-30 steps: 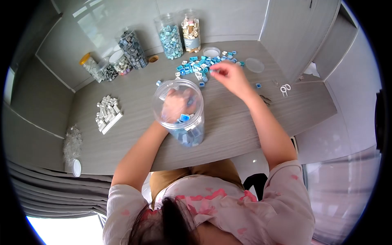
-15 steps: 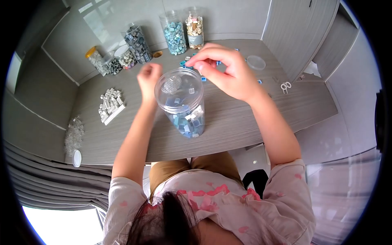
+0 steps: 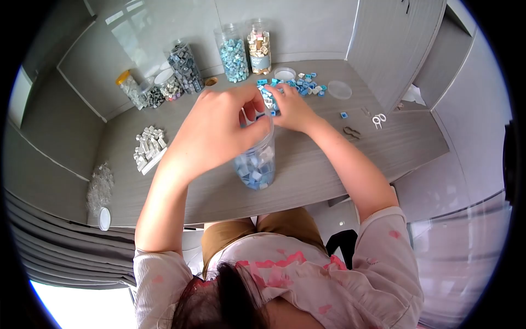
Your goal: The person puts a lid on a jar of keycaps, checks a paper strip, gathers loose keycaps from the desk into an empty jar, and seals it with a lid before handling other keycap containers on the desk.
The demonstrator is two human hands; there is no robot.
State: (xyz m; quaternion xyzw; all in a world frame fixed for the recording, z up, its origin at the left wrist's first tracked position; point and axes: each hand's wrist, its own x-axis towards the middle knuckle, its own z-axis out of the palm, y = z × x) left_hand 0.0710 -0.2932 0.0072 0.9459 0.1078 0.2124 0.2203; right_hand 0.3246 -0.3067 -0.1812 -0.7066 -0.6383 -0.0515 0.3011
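Observation:
My left hand [image 3: 219, 129] is raised over the mouth of a clear jar [image 3: 256, 164] partly filled with blue and white keycaps, hiding much of its rim. Its fingers are curled with the thumb near them; whatever they hold, if anything, is hidden. Just behind the jar, my right hand [image 3: 291, 109] reaches down to the near left part of a pile of blue and white keycaps [image 3: 307, 85]. Its fingers are partly bent and spread at the pile, and no held keycap can be made out.
Filled jars stand along the back, with teal [image 3: 234, 60], cream [image 3: 259, 49] and dark grey keycaps [image 3: 185, 66]. White pieces [image 3: 149, 145] and a clear heap [image 3: 100, 186] lie left. A round lid [image 3: 339, 90], a single blue keycap [image 3: 344, 115] and a white ringed tool [image 3: 378, 120] lie right.
My left hand has gone from inside the jar, to its left side, and now above its mouth. My right hand rose over the jar, then came back down to the pile.

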